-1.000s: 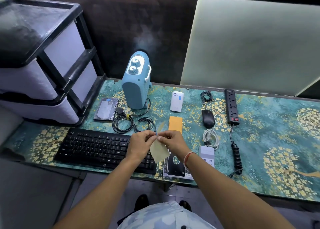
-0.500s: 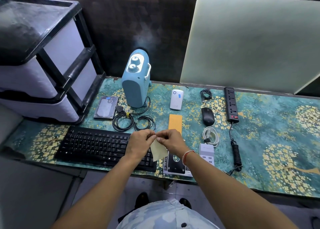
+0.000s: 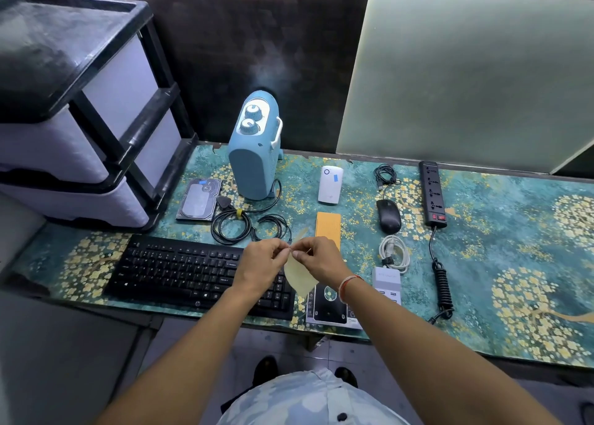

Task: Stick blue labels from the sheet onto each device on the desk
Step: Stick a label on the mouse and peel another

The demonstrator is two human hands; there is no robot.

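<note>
Teal floral cloth covers the tabletop [image 3: 482,263], with a dark wall behind it and a black-framed drawer unit [image 3: 80,119] at the left.

Over the near middle, both hands meet at the fingertips. The left hand [image 3: 262,265] and right hand [image 3: 318,259] are each closed in a pinch on the top edge of the sheet [image 3: 299,276], a pale yellowish backing that hangs down between them, curled, above the right end of the keyboard [image 3: 193,270]. Whether a blue label is already lifted between the fingertips is too small to tell; by the pose, I judge the person is peeling one off.

Moving outward, two devices show blue labels: the hard drive [image 3: 199,199] by the drawer unit carries one near its far edge, and the white power bank [image 3: 330,185] carries one on its top face. The blue heater [image 3: 255,154] is itself blue, so any label on it cannot be made out.

No label shows on the keyboard, the orange device [image 3: 328,228] just beyond the hands, the mouse [image 3: 389,215], the power strip [image 3: 432,193], the white USB charger [image 3: 387,281], or the boxed item [image 3: 328,309] under the right wrist. So the job looks early, with two done and most of the row left. The nearest unlabelled things are the keyboard and the orange device.
</note>
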